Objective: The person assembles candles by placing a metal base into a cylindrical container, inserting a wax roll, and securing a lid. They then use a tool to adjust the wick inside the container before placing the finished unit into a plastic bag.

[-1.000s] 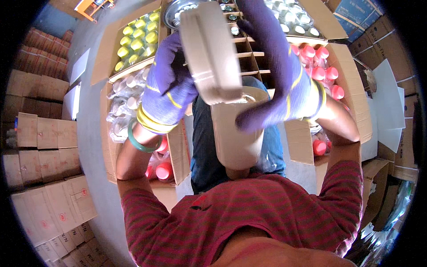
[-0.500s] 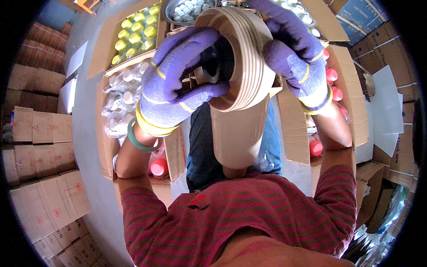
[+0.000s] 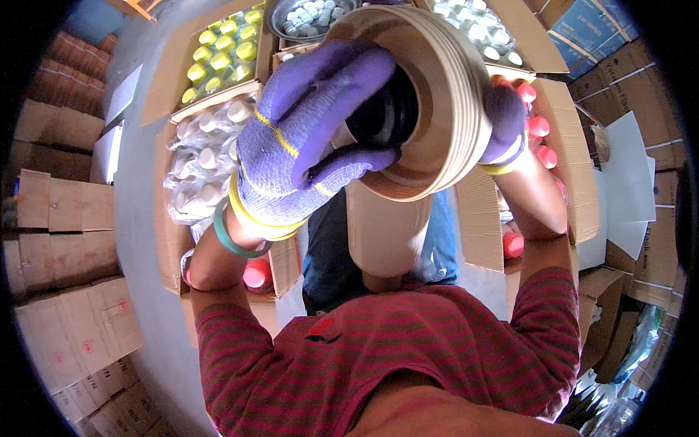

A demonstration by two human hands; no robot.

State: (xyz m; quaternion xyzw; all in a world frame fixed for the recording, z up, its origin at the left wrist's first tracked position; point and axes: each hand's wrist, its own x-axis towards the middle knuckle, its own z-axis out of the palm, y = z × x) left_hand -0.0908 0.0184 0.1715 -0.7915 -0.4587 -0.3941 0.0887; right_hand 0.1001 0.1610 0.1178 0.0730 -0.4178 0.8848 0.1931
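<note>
In the upper middle, a beige cup-shaped piece (image 3: 470, 95) is held tilted, its wide mouth toward my left. Several parallel ridges run round its rim; I cannot tell whether these are nested rims. My left hand (image 3: 320, 124), in a purple glove, has its fingers and thumb closed around a black round part (image 3: 389, 109) inside that mouth. From the far right side, my right hand (image 3: 505, 125), also gloved, grips the beige piece; most of its fingers are hidden behind it. Below, a smooth beige cylinder (image 3: 389, 233) lies between my legs.
Open cartons surround me: yellow-capped bottles (image 3: 218, 54) at upper left, white-capped bottles (image 3: 207, 160) in plastic at left, red-capped bottles (image 3: 539, 127) at right. A metal bowl (image 3: 273, 22) holds small pale pieces. Stacked cardboard boxes (image 3: 80, 320) line the left side.
The beige piece has shifted right and turned so its mouth shows more. My right hand has dropped lower along its side. My left hand has moved right, staying on the black part.
</note>
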